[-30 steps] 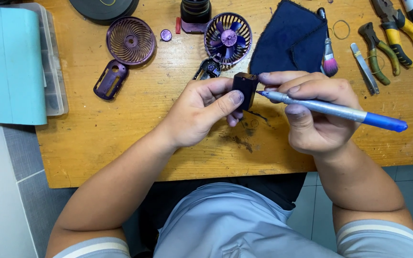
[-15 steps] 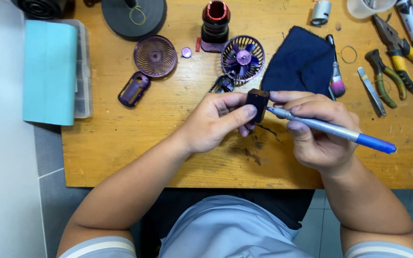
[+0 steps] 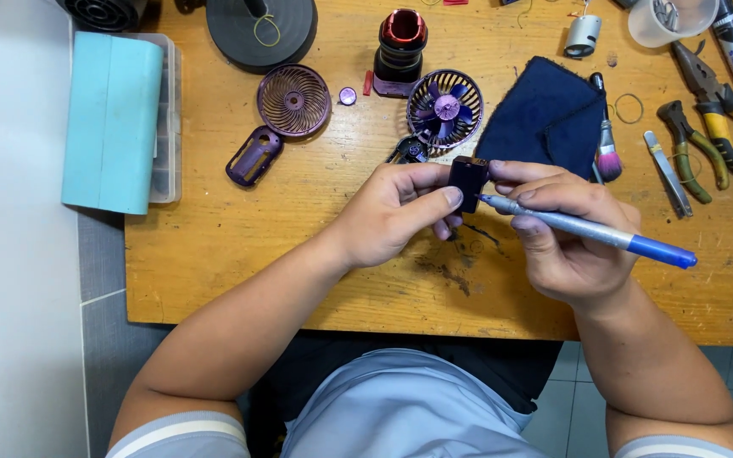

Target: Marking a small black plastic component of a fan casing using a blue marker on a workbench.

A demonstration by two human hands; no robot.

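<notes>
now pinching a small black boxy plastic part [image 3: 468, 181] in the left hand [image 3: 396, 212]. gripping a slim blue-capped silver screwdriver [image 3: 587, 229] in the right hand [image 3: 566, 233], long axis pointing left, tip touching the part's right face.

Wooden bench [image 3: 239, 254], cloth [image 3: 545, 119], pliers [image 3: 723, 89]

Worn wooden workbench [image 3: 239, 254], scratched and stained; grey tiled floor [image 3: 95, 271] below; even, bright light.

Black block [image 3: 468, 182]; silver pen [image 3: 587, 229], blue cap; purple fan [image 3: 444, 108]; navy cloth [image 3: 545, 119].
</notes>
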